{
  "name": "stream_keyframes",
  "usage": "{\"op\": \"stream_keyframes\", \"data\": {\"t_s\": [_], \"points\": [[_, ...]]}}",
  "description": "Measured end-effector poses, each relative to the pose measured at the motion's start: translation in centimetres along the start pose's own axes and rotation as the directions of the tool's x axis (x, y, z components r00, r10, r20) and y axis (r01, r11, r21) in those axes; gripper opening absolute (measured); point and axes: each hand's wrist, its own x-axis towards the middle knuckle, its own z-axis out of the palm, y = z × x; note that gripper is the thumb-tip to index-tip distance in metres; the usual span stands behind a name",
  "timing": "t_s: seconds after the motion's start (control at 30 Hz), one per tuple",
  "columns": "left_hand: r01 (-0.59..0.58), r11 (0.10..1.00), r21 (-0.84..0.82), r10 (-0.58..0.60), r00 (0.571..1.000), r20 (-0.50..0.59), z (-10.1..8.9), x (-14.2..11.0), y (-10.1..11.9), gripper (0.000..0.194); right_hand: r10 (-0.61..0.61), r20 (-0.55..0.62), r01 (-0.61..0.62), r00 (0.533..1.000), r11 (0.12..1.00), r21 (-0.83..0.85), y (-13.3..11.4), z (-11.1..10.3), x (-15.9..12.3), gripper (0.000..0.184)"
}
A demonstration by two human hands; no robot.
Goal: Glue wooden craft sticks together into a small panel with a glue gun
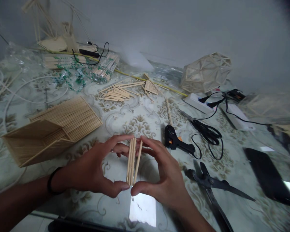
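Both my hands hold a small bundle of thin wooden sticks (132,160) upright between them over the glass table. My left hand (96,169) pinches the bundle between thumb at the bottom and forefinger at the top. My right hand (163,172) mirrors it, thumb under the sticks and forefinger on their top ends. One stick on the right leans away from the rest. A black band sits on my left wrist.
A stick-built roof-like piece (50,130) lies at left. Loose sticks (118,91) lie farther back. A black glue gun (176,141), scissors (205,129), pliers (212,187), a power strip (198,102), a stick polyhedron (205,72) and a phone (268,177) are at right.
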Motion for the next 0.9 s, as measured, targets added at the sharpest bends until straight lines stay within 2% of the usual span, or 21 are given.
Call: {"op": "stream_keyframes", "data": {"t_s": [0.13,0.3,0.5,0.8,0.9], "points": [[0.018,1.0,-0.014,-0.018,1.0,0.004,-0.06,0.08,0.17,0.105,-0.011,0.008,0.012,1.0,1.0,-0.029,-0.15,-0.1,0.11,0.112],[-0.024,1.0,-0.001,0.024,1.0,-0.001,-0.05,0.04,0.15,0.106,-0.03,0.022,0.031,0.999,0.997,-0.064,-0.04,-0.17,0.04,0.112],[-0.02,1.0,0.01,0.019,1.0,0.014,-0.04,-0.07,0.0,0.107,-0.027,0.045,0.032,0.999,0.994,-0.106,-0.2,-0.36,0.03,0.119],[0.01,1.0,0.007,-0.01,0.999,0.033,-0.19,0.12,0.39,0.104,-0.038,0.029,0.041,0.999,0.994,-0.098,0.04,-0.16,0.07,0.127],[-0.008,1.0,0.025,0.007,1.0,0.027,-0.2,-0.01,0.21,0.107,-0.031,0.008,0.032,0.999,0.998,-0.059,0.14,0.0,0.1,0.124]]}}
